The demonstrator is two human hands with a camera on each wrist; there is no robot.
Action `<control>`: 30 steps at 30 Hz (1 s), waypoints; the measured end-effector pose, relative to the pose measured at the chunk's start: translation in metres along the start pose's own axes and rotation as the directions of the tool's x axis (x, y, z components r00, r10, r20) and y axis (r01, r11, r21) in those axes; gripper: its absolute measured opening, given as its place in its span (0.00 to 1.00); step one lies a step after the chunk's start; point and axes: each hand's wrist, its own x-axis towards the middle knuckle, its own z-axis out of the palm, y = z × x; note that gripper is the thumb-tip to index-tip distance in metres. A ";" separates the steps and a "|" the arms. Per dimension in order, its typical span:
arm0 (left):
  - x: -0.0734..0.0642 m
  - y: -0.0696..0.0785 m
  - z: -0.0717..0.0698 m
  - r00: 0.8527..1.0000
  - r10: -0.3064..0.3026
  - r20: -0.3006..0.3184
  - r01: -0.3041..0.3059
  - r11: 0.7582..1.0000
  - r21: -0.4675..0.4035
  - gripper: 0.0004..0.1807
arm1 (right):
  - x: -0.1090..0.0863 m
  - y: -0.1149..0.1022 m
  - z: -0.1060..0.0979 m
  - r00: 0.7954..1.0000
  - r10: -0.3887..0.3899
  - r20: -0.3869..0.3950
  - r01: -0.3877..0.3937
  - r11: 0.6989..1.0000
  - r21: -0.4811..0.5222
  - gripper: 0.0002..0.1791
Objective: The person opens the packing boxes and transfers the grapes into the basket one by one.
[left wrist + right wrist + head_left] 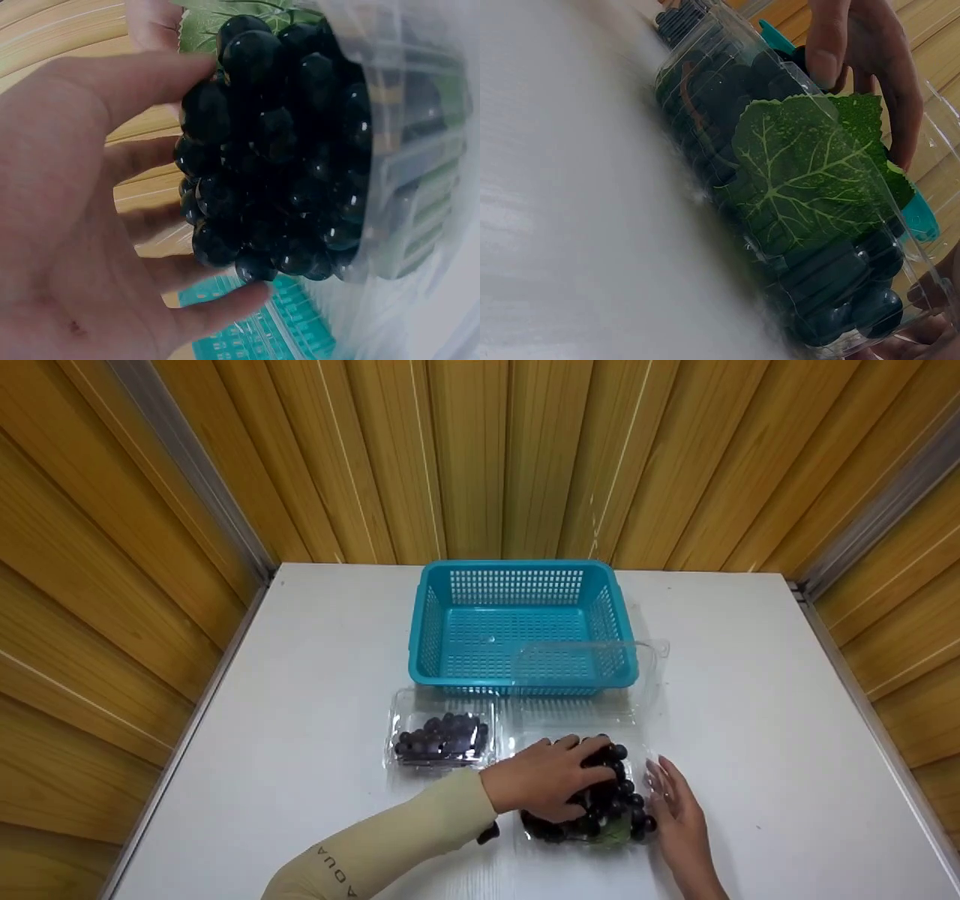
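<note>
A bunch of dark grapes [626, 787] fills a clear plastic clamshell box [705, 45] whose lid [649, 690] stands raised. From above, my left hand [551, 780] grips the bunch, thumb on one side and spread fingers on the other, as the left wrist view also shows. A green leaf [795, 165] lies against the inside of the box wall. At the box's right side, my right hand [682, 817] rests its fingers along the clear wall, fingers fairly straight.
Left of the open box stands a smaller-looking clear box [405, 705] with dark grapes in it. A turquoise plastic basket [525, 566] sits behind both, the raised lid overlapping its front right corner. Wood-patterned walls [480, 457] border the white table [300, 660].
</note>
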 end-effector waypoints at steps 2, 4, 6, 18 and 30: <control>0.001 0.000 0.001 1.000 -0.015 0.004 0.015 0.999 -0.031 0.35 | 0.000 0.000 0.001 1.000 0.004 0.003 -0.004 1.000 -0.005 0.33; 0.002 0.001 0.001 1.000 -0.027 0.012 0.028 0.998 -0.057 0.36 | 0.000 0.000 0.002 1.000 -0.002 0.000 0.002 1.000 -0.009 0.33; 0.004 0.001 0.002 0.999 -0.036 0.011 0.036 0.996 -0.079 0.37 | 0.000 -0.001 0.003 1.000 -0.002 0.000 0.002 1.000 -0.014 0.33; 0.026 0.007 0.011 0.997 -0.052 0.048 0.057 0.992 -0.114 0.43 | 0.000 -0.002 0.002 1.000 -0.003 0.012 0.004 1.000 -0.013 0.32; 0.030 0.008 0.015 0.998 -0.058 0.025 0.061 0.988 -0.143 0.43 | 0.001 -0.004 0.001 0.999 0.041 0.019 -0.041 0.999 -0.033 0.31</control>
